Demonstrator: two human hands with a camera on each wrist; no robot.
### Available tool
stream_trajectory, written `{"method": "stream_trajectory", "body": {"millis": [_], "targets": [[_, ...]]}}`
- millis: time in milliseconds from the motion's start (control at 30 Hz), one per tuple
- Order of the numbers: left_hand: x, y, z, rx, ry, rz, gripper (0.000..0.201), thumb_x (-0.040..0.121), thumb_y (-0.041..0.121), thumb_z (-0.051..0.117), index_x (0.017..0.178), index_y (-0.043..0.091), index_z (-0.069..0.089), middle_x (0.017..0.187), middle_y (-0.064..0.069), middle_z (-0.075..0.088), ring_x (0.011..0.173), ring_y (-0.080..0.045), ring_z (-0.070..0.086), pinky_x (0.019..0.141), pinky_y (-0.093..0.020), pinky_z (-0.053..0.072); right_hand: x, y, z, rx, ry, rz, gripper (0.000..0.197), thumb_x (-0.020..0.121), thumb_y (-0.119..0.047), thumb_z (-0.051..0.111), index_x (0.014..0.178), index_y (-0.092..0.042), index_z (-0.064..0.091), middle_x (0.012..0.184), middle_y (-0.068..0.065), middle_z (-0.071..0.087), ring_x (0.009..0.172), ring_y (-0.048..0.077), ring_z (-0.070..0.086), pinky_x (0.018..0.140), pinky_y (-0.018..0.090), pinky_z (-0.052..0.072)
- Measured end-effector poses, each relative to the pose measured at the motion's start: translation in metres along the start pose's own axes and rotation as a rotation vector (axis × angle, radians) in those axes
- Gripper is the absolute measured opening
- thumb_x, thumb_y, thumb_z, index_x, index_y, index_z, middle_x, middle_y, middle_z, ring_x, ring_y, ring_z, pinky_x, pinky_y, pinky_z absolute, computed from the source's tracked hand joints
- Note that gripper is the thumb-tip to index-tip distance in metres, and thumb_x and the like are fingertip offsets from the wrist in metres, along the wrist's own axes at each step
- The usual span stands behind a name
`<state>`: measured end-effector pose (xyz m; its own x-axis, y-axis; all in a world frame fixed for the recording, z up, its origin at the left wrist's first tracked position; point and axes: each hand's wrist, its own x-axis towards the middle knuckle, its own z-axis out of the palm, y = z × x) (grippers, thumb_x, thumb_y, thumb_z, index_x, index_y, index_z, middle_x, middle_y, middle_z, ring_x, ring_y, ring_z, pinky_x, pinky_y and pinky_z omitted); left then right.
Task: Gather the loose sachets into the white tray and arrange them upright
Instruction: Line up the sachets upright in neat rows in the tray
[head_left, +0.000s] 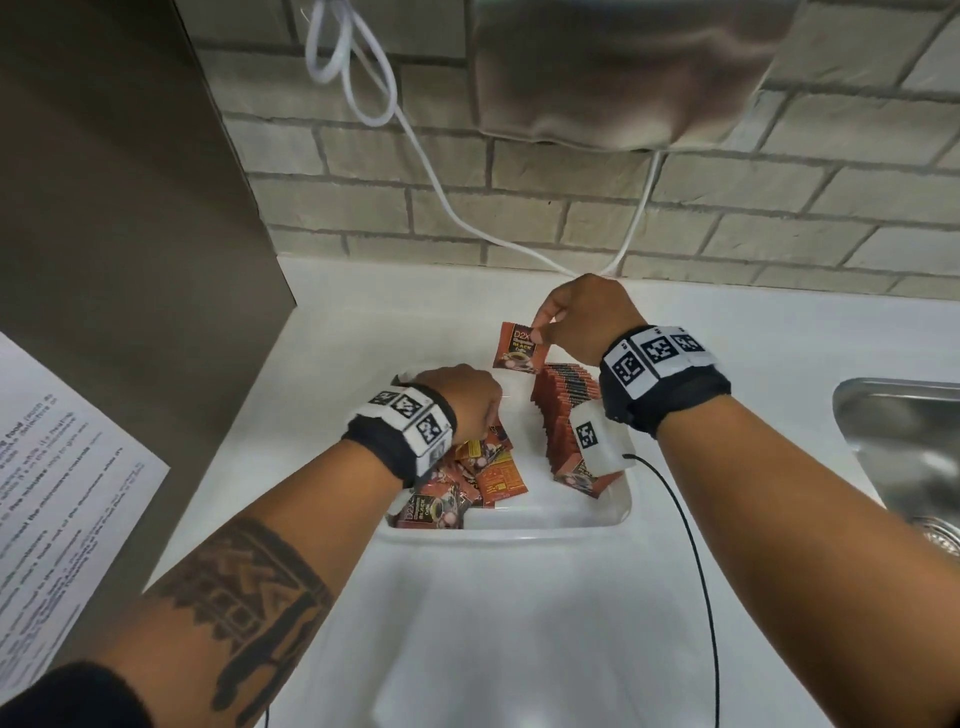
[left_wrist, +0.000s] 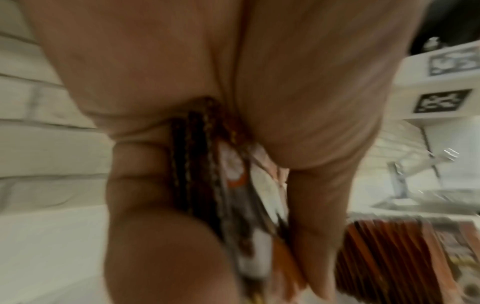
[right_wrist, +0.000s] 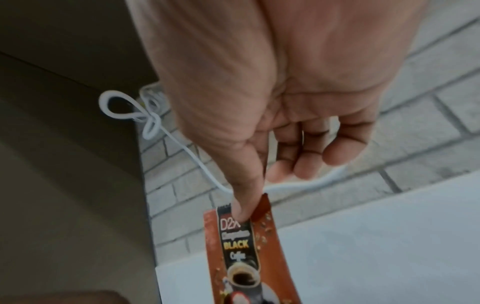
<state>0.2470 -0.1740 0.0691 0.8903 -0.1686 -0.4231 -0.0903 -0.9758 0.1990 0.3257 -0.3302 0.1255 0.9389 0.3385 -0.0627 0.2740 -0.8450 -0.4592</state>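
Observation:
A white tray (head_left: 519, 522) sits on the counter. Along its right side several orange-brown coffee sachets (head_left: 563, 410) stand upright in a row; the row also shows in the left wrist view (left_wrist: 405, 253). Loose sachets (head_left: 467, 483) lie in a heap at its left. My right hand (head_left: 576, 317) pinches one sachet (head_left: 522, 348) by its top edge, above the far end of the row; the thumb presses on that sachet (right_wrist: 249, 253) in the right wrist view. My left hand (head_left: 467, 400) is over the heap and grips a small stack of sachets (left_wrist: 228, 185) between thumb and fingers.
A steel sink (head_left: 904, 441) lies to the right of the tray. A brick wall (head_left: 519, 218) with a white cable (head_left: 415, 140) is behind. A brown panel (head_left: 104, 234) and a printed sheet (head_left: 57, 499) stand on the left. A thin black wire (head_left: 696, 571) runs near the tray.

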Motion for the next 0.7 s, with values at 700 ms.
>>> {"method": "stream_trajectory", "body": {"millis": [700], "targets": [[0.044,0.024,0.01,0.293,-0.182,0.057,0.05,0.093,0.014,0.064,0.14,0.013,0.047,0.122,-0.009,0.062,0.107,-0.029,0.064,0.085,-0.037,0.055,0.061,0.019,0.086,-0.258,-0.168,0.233,0.023,0.084,-0.017,0.057,0.1,-0.022,0.074,0.11,0.0,0.063,0.112,0.026,0.052,0.098,0.043,0.049]]}}
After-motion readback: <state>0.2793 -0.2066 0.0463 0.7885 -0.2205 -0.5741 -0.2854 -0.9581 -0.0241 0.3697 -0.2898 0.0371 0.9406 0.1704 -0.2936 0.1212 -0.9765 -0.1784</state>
